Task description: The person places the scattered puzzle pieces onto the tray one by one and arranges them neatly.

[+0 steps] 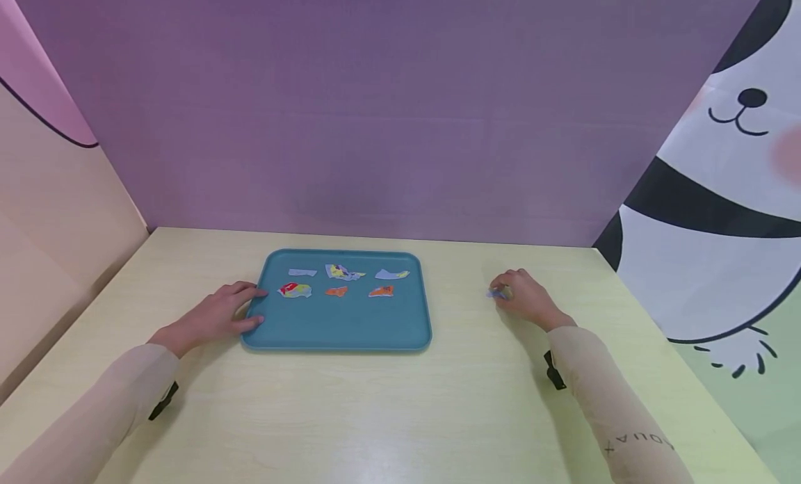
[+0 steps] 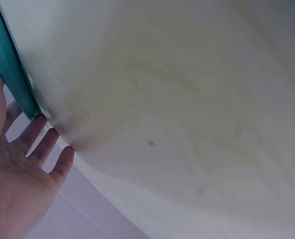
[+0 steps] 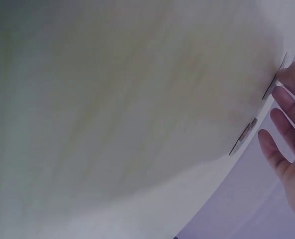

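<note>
A blue-green tray [image 1: 338, 331] lies flat on the table with several torn scraps of printed paper in two rows. My left hand [image 1: 219, 310] rests at its left edge, fingers fairly straight and spread on the rim, thumb lower down. In the left wrist view the tray's side [image 2: 10, 64] shows beside the fingers. To the right of the tray, my right hand [image 1: 522, 297] pinches a small bluish scrap of paper [image 1: 496, 294] between thumb and forefinger, low over the table. A second flat scrap [image 3: 243, 137] lies near the other fingertips in the right wrist view.
The pale wooden table [image 1: 369, 414] extends around the tray and both arms. A purple partition [image 1: 375, 122] stands along its back edge. A panda-patterned panel [image 1: 719, 261] rises on the right, and a beige panel [image 1: 62, 227] on the left.
</note>
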Demonstrator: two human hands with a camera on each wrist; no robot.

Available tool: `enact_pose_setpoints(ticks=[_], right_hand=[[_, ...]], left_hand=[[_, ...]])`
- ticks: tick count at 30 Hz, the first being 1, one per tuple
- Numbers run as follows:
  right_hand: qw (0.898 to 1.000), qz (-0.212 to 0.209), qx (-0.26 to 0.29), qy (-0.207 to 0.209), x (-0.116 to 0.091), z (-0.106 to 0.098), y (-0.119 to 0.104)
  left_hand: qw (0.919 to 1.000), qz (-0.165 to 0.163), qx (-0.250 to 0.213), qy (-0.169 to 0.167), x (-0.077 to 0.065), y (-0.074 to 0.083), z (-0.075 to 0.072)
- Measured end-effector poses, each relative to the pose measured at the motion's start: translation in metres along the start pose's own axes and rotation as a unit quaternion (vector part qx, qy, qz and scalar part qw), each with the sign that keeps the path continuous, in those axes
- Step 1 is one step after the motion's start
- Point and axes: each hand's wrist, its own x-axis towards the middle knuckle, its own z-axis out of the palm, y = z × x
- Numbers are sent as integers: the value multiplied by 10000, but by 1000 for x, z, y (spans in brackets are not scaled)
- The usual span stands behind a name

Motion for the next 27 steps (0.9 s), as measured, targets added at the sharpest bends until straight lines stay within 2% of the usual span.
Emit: enact_pose_setpoints(ticks=[4,20,27], right_hand=[[9999,67,55,-50,1,0,0],[9999,-108,55,12,2,4,3],[9995,-299,-3,62,2,2,0]], left_hand=[[10000,19,-23,-17,0,0,-1],[10000,14,6,-9,-1,2,-1],[10000,20,18,-5,-1,2,-1]])
